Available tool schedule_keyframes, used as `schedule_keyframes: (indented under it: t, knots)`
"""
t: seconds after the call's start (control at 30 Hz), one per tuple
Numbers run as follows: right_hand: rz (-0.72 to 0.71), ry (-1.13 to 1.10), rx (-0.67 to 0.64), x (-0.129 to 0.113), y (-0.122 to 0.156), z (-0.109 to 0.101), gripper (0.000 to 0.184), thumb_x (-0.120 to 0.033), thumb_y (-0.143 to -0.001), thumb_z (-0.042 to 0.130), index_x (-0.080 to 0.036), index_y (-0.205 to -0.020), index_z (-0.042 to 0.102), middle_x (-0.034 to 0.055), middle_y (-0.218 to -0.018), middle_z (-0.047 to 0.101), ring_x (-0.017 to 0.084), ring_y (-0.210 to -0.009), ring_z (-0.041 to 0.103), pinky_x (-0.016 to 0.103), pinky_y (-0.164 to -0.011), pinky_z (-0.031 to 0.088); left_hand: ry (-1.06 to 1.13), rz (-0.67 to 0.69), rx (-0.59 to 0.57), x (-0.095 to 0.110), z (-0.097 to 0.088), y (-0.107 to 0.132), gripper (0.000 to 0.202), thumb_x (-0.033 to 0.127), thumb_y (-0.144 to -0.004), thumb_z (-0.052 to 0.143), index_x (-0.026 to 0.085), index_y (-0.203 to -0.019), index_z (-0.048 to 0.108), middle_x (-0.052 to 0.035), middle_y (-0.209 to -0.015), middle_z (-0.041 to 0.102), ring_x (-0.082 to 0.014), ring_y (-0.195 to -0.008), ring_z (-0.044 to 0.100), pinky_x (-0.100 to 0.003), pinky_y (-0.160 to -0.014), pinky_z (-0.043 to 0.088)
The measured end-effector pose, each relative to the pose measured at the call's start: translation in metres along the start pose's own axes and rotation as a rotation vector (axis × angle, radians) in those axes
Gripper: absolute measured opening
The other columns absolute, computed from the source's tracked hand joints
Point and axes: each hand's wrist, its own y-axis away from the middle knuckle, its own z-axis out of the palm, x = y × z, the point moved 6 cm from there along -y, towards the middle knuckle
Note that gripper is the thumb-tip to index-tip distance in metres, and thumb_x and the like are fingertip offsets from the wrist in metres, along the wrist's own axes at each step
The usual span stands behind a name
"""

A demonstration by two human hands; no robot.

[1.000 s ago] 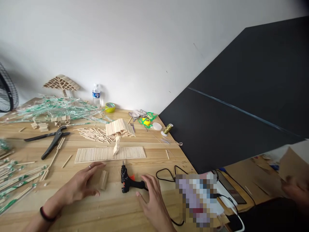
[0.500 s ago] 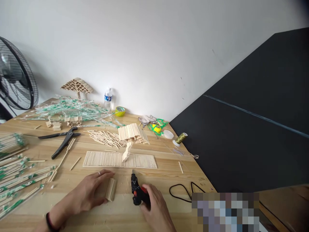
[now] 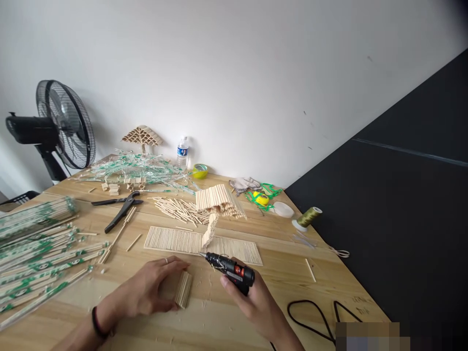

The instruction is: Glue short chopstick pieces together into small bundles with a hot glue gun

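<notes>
Low over the near part of the table, my left hand [image 3: 151, 287] has thumb and fingers around the ends of a small block of wooden sticks [image 3: 183, 290] laid side by side. My right hand [image 3: 254, 304] is closed around the handle of a black hot glue gun [image 3: 230, 269], its nozzle pointing left. Just beyond the nozzle lies a long flat panel of sticks [image 3: 166, 240]. A stick-built tree model [image 3: 214, 200] with a slanted canopy and a leaning trunk stands on this panel.
Pliers [image 3: 122, 212], loose sticks [image 3: 181, 210] and a pile of plastic wrappers [image 3: 146, 168] lie farther back. Packed sticks [image 3: 40, 263] cover the left side. A bottle [image 3: 183, 152], tape roll [image 3: 200, 170], thread spool [image 3: 309, 218], black cord [image 3: 310, 304] and fan [image 3: 66, 124] surround the work.
My right hand has lifted the glue gun and turned its nozzle from pointing away to pointing left. My left hand stays at the small stick block. The view has swung left.
</notes>
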Motion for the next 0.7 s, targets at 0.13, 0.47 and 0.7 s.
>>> schedule_keyframes:
  t: [0.13, 0.47, 0.7]
  knots:
    - [-0.007, -0.054, -0.091, 0.014, 0.002, 0.007, 0.037, -0.055, -0.101, 0.062, -0.022, -0.084, 0.061, -0.0019, -0.073, 0.053, 0.017, -0.069, 0.048, 0.028, -0.065, 0.044, -0.011, -0.005, -0.008, 0.004, -0.002, 0.0, 0.079, 0.034, -0.078, 0.094, 0.025, -0.149, 0.06, -0.016, -0.15, 0.069, -0.0401, -0.133, 0.069, -0.055, -0.114, 0.055]
    - [0.076, -0.184, -0.176, 0.024, 0.011, 0.018, 0.039, -0.056, -0.1, 0.062, -0.024, -0.079, 0.052, -0.0035, -0.069, 0.041, 0.015, -0.064, 0.038, 0.028, -0.059, 0.038, 0.015, -0.007, -0.035, 0.017, -0.009, -0.004, 0.064, 0.032, -0.086, 0.086, 0.025, -0.145, 0.064, -0.0111, -0.15, 0.07, -0.0336, -0.132, 0.07, -0.045, -0.116, 0.053]
    - [0.17, -0.231, -0.139, 0.04, 0.013, 0.013, 0.037, -0.057, -0.095, 0.069, -0.021, -0.086, 0.068, -0.001, -0.07, 0.047, 0.016, -0.066, 0.041, 0.029, -0.058, 0.039, 0.107, -0.121, -0.052, 0.019, -0.014, -0.005, 0.06, 0.036, -0.09, 0.082, 0.023, -0.146, 0.063, -0.0039, -0.11, 0.071, -0.0164, -0.078, 0.061, -0.026, -0.069, 0.049]
